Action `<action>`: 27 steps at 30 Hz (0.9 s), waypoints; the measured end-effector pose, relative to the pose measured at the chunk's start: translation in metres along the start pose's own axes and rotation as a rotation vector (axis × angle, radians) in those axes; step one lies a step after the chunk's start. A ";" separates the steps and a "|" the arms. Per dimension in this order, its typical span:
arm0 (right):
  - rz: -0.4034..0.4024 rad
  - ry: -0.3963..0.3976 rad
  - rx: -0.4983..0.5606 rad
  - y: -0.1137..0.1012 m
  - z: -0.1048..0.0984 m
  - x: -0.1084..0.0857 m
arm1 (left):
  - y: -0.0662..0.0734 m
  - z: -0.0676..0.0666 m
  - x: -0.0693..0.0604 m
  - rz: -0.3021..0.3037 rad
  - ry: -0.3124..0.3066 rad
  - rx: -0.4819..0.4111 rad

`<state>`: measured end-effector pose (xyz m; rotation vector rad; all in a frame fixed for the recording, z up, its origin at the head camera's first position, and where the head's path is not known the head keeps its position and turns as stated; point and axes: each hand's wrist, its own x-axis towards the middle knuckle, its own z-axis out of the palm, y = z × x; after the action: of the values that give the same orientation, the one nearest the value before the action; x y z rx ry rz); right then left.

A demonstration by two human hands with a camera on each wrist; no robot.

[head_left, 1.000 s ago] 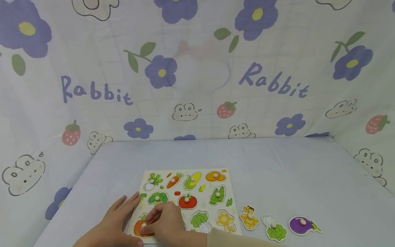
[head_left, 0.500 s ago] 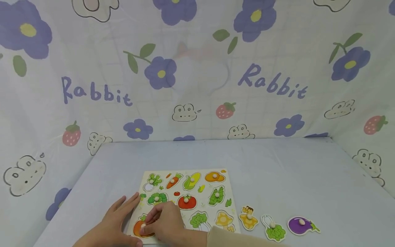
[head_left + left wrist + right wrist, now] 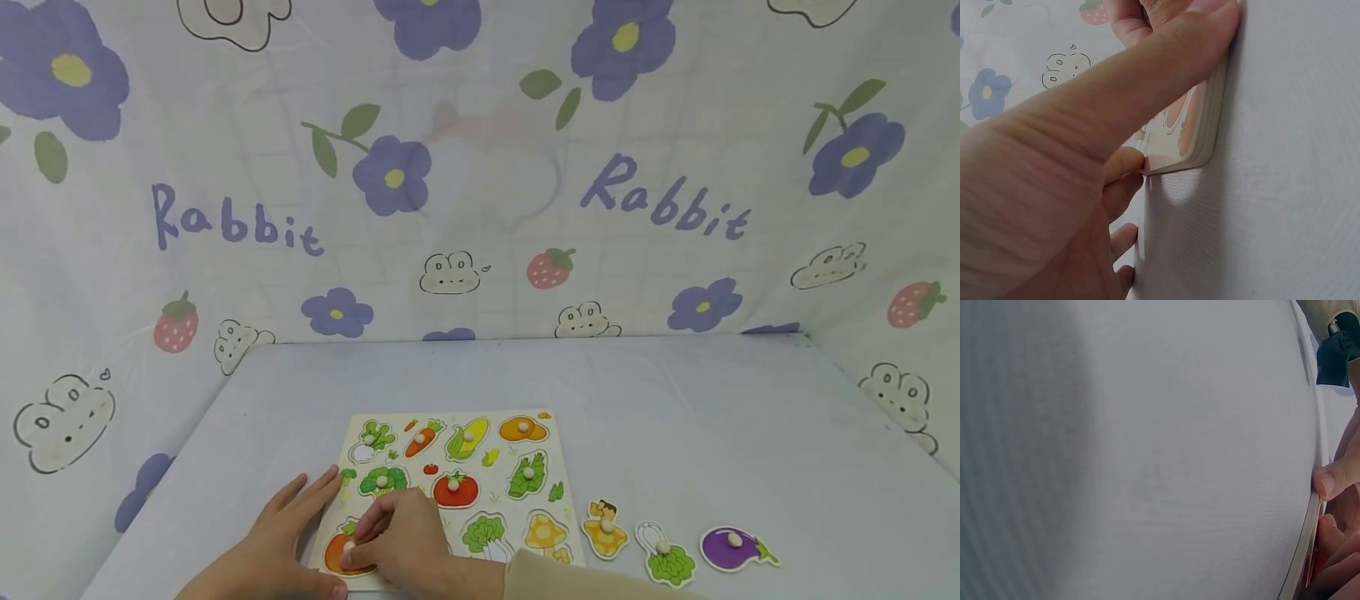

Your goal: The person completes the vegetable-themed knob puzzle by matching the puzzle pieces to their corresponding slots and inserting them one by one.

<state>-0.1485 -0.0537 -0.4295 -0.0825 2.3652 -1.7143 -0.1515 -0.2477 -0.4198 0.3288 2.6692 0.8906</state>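
Note:
A cream wooden puzzle board [image 3: 491, 502] with vegetable pictures lies at the near middle of the table in the head view. My right hand [image 3: 412, 537] pinches the knob of a round orange piece with a green top, like a pumpkin [image 3: 334, 557], at the board's near left corner. Fingers of my left hand [image 3: 273, 542] are spread, nearly straight, against the left edge. Its thumb lies along the front edge, also seen beside the board corner [image 3: 1166, 147] in the left wrist view. My right hand hides part of the bottom row.
Right of the board lie a mushroom piece [image 3: 603, 542], a leafy green piece [image 3: 677, 568] and an eggplant piece [image 3: 717, 550]. Several knobbed pieces, including a tomato [image 3: 467, 496], sit in the board. A printed curtain [image 3: 495, 217] hangs behind the table [image 3: 675, 417].

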 end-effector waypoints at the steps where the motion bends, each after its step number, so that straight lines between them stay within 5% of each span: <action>1: -0.001 -0.001 0.003 0.000 0.000 0.000 | 0.000 0.000 0.000 -0.005 0.000 0.001; 27: 0.011 -0.012 0.009 0.001 0.000 0.000 | 0.000 -0.001 -0.002 0.061 0.013 0.025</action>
<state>-0.1487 -0.0536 -0.4305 -0.0774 2.3449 -1.7147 -0.1503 -0.2486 -0.4186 0.4132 2.6979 0.8802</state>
